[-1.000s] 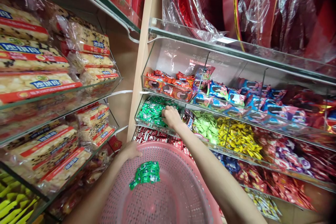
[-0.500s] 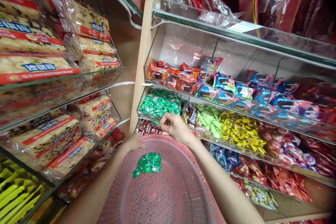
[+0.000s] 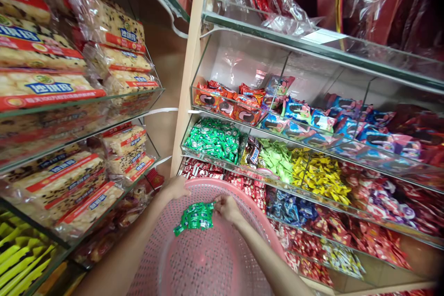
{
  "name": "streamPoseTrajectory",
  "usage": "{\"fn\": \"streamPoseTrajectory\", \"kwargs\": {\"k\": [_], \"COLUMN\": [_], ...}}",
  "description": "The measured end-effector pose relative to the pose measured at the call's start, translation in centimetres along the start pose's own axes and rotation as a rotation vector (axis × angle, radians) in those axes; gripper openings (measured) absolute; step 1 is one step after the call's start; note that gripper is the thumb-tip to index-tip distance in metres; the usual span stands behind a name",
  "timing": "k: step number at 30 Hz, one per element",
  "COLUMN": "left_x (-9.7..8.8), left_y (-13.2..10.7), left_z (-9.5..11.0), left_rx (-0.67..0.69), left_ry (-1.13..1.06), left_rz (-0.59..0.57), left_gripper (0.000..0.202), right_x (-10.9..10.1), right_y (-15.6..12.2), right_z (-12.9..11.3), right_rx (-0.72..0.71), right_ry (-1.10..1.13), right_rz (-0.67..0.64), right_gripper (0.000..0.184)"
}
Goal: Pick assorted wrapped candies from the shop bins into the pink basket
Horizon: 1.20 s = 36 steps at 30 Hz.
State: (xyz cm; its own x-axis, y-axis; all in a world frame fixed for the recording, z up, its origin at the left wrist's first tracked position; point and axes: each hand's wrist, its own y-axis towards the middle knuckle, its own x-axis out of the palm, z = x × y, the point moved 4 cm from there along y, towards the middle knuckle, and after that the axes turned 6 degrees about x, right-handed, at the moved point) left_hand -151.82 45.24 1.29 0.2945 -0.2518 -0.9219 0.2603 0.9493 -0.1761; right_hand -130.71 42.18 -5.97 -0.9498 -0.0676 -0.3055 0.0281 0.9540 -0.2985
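The left hand (image 3: 175, 188) pinches the pink basket's rim (image 3: 212, 182); whether the right hand (image 3: 226, 208), beside green candies (image 3: 194, 216), pinches one, I cannot tell.

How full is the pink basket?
Far from full: one small pile of green-wrapped candies lies inside the pink basket, and much of its inside shows bare.

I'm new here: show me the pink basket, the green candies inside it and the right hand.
Pink perforated basket (image 3: 203, 266): head view, bare inner bottom.
Green-wrapped candies in the basket (image 3: 196, 217): head view, middle of the pile.
Right hand (image 3: 228, 208): head view, back of the hand.
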Motion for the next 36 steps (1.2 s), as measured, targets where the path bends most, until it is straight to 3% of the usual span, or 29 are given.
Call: {"fn": "streamPoseTrajectory", "kwargs": {"k": [9, 20, 30, 36], "left_x": [0.0, 0.1, 0.6, 0.7], "left_y": [0.2, 0.3, 0.8, 0.8], "left_z": [0.5, 0.6, 0.2, 0.2], "left_rx": [0.012, 0.014, 0.015, 0.015], "left_ry": [0.009, 0.026, 0.032, 0.023], "left_rz": [-0.03, -0.022, -0.011, -0.019], "left_gripper": [0.037, 0.037, 0.039, 0.039], "right_x": [0.5, 2.0, 1.5, 1.5], "right_y": [-0.3, -0.7, -1.4, -2.6], "right_z": [1.5, 2.1, 1.1, 0.5], "right_rx": [0.056, -0.055, -0.251, -0.387], "right_ry": [0.097, 0.158, -0.249, -0.585], "right_rz": [0.008, 0.162, 0.282, 0.286], "right_gripper": [0.014, 0.027, 0.024, 0.008]}}
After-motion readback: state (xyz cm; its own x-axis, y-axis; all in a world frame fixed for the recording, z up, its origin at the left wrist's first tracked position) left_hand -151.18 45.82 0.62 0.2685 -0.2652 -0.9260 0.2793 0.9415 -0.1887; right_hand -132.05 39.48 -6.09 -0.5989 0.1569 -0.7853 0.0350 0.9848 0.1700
